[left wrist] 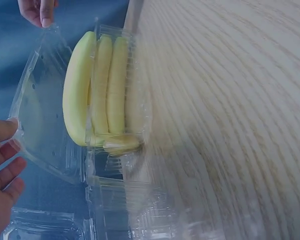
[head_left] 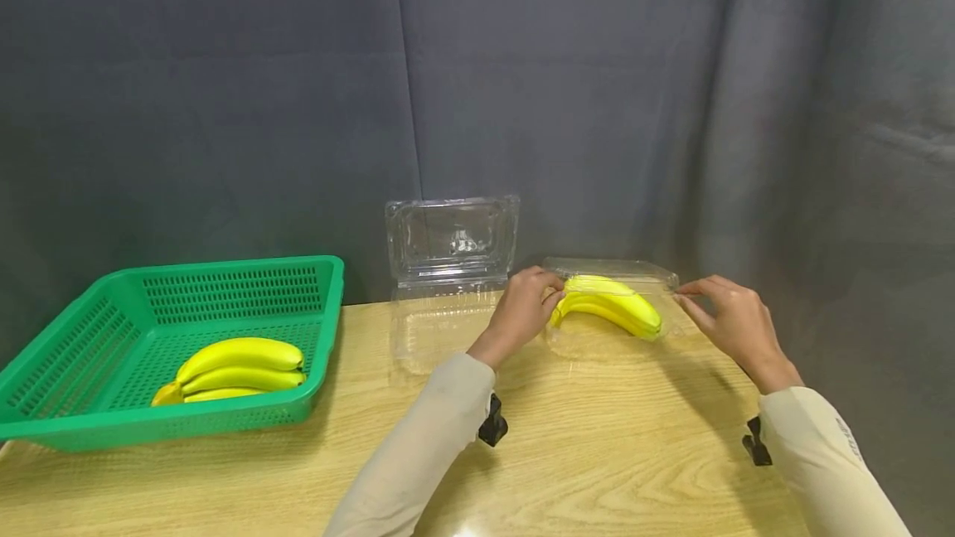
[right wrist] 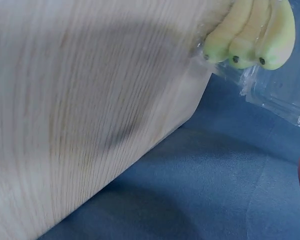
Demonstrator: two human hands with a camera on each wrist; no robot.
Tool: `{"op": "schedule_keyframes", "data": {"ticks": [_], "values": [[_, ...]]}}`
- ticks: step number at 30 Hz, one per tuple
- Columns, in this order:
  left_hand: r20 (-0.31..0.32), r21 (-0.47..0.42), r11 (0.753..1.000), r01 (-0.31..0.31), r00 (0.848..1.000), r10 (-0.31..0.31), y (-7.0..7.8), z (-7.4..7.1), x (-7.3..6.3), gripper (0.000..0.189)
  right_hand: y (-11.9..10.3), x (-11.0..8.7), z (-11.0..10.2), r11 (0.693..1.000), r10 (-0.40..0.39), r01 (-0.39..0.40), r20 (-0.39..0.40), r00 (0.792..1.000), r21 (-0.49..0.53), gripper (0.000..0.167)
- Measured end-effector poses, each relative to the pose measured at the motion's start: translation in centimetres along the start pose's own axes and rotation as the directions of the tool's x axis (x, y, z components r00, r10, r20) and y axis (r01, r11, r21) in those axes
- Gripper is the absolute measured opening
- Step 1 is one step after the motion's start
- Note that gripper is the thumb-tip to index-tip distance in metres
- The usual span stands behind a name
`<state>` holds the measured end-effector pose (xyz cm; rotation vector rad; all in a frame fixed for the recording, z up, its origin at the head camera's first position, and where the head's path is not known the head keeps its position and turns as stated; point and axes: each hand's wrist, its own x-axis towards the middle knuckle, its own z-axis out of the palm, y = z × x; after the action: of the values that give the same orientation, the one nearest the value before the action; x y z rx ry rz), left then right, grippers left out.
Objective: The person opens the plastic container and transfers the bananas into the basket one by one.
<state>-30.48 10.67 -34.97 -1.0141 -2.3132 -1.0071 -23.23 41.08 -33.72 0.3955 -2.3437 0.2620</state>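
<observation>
Bunch of yellow, curved bananas (head_left: 612, 301) lay in a see-through plastic clamshell container (head_left: 597, 346) on the pale wood-grain worktop (head_left: 597, 454), a little right of centre. Long axis ran left to right along the container's long side, the right end slanting towards the person. Stem end pointed left; dark-dotted tips pointed right. Uppermost banana rose above the base's rim in the left wrist view.

Clear plastic lid (left wrist: 40, 120) stood raised at the far side, not closed down. Left hand (head_left: 525, 305): thumb and forefinger pinched the lid's left corner, the other fingers loosely bent. Right hand (head_left: 734, 321): thumb and fingers pinched the right corner; only its fingertips entered the right wrist view.

Just left of the filled container, a second transparent hinged container (head_left: 451, 278) stood with its lid upright. Further left, a green perforated plastic basket (head_left: 186, 425) held more yellow bananas (head_left: 239, 359), stem end left, tips right.

Edges: the far worktop edge ran close behind both containers, a dark grey curtain (head_left: 597, 106) hanging past it. Second container crowded the left side. Most room was on the near side, where bare wood stretched between the pale-sleeved forearms. To the right, the right hand and its forearm took up the space.
</observation>
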Motion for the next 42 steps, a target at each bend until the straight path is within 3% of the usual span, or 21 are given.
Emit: {"op": "schedule_keyframes", "data": {"ticks": [5, 10, 14, 18, 24, 35, 38, 42], "values": [[-0.005, -0.104, 0.991, 0.078, 0.997, -0.079, -0.2, -0.1, 0.2, 0.014, -0.1, -0.1, 0.2, 0.993, 0.088, -0.084, -0.039, 0.995, 0.084, 0.01], [-0.035, -0.151, 0.984, 0.095, 0.994, -0.101, -0.5, -0.4, 0.8, 0.014, -0.3, 0.5, 0.3, 0.977, 0.151, -0.132, -0.102, 0.983, 0.167, 0.012], [-0.037, -0.182, 0.976, 0.118, 0.991, -0.127, -0.6, -0.4, 1.1, 0.016, -0.7, 0.9, 0.2, 0.953, 0.241, -0.216, -0.101, 0.965, 0.214, 0.015], [-0.028, -0.264, 0.949, 0.173, 0.982, -0.187, -0.6, -0.4, 1.4, 0.02, -0.9, 1.1, 0.2, 0.914, 0.342, -0.315, -0.066, 0.938, 0.258, 0.023], [-0.002, -0.358, 0.889, 0.287, 0.951, -0.309, -0.3, -0.7, 1.6, 0.03, -1.1, 1.4, 0.5, 0.846, 0.468, -0.434, -0.039, 0.883, 0.308, 0.035], [-0.028, -0.412, 0.848, 0.332, 0.926, -0.376, -0.5, -0.6, 2.0, 0.029, -1.6, 2.5, 0.7, 0.743, 0.611, -0.556, -0.037, 0.791, 0.372, 0.044], [-0.031, -0.42, 0.847, 0.326, 0.928, -0.372, -0.7, -0.6, 2.0, 0.028, -1.8, 2.7, 0.8, 0.711, 0.639, -0.578, -0.027, 0.769, 0.4, 0.048], [-0.056, -0.412, 0.862, 0.295, 0.936, -0.347, -0.9, -0.5, 2.1, 0.028, -1.9, 3.1, 1.1, 0.689, 0.658, -0.586, -0.029, 0.752, 0.427, 0.048]]}}
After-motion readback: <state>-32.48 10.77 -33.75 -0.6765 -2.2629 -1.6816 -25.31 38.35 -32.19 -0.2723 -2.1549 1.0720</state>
